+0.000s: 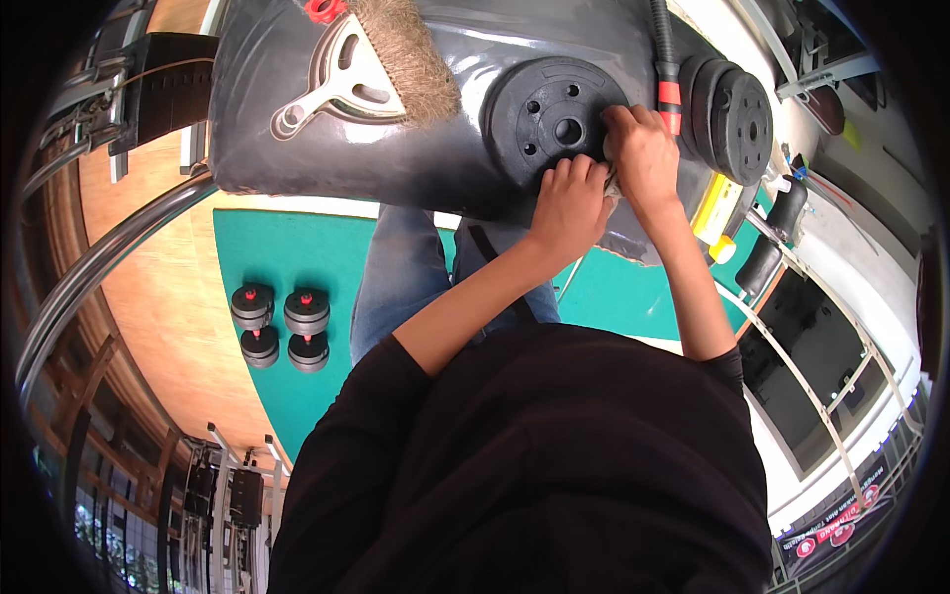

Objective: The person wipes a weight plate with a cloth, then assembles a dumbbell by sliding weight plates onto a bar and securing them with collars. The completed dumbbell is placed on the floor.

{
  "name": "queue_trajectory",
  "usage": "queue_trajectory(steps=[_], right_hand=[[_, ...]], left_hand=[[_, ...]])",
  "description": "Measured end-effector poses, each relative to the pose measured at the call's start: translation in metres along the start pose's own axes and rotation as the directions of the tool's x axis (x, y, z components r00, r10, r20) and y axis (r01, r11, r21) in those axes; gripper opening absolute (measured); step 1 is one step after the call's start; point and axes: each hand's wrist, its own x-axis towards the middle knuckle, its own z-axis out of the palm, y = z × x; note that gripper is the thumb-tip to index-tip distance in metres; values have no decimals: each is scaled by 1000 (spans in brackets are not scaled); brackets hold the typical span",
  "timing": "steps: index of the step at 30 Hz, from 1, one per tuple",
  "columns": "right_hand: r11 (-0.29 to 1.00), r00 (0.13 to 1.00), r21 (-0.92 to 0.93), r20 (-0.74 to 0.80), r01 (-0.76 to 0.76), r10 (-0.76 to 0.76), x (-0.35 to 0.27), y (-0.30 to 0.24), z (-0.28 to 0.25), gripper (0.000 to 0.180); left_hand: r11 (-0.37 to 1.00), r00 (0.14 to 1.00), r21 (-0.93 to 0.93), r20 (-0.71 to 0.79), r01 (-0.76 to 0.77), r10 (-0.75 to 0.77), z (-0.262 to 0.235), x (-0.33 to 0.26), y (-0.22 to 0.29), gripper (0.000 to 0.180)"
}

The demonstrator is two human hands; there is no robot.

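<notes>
A round black weight plate (pixel 515 124) with a centre hole and several smaller holes lies on the dark, shiny padded surface (pixel 247 148). At its near edge, my left hand (pixel 571 206) has its fingers curled over the rim, the thumb side partly hidden. My right hand (pixel 645 158) is closed at the plate's right edge, its fingers bent round a crumpled pale cloth (pixel 613 184). Only a small bit of that cloth shows between the two hands, which are almost touching.
Left of the plate lies a brush (pixel 421 69) with a white handle. A black bar with a red grip (pixel 669 99) and more weight plates (pixel 747 124) sit to the right, near a yellow object (pixel 714 210). Dumbbells (pixel 307 315) stand on the green mat (pixel 237 233).
</notes>
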Motion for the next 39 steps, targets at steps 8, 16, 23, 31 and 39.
queue_trajectory(steps=[8,16,23,31,39], right_hand=[[912,996,-404,-18,74,-89,-13,-19,-1,29],[935,994,-336,43,112,-103,3,-18,-1,9],[922,982,338,67,-187,175,12,-2,-4,15],[850,973,481,26,-213,230,10,3,-9,20],[975,980,-106,21,197,-196,2,-6,-9,11]], left_hand=[[1000,1000,-2,17,0,0,2,-5,2,24],[999,999,-43,-37,10,-11,-3,-4,0,25],[994,998,-83,21,68,-67,1,0,9,29],[996,997,-73,-61,43,-47,-5,-2,6,31],[966,987,-208,77,157,-144,-26,-3,9,35]])
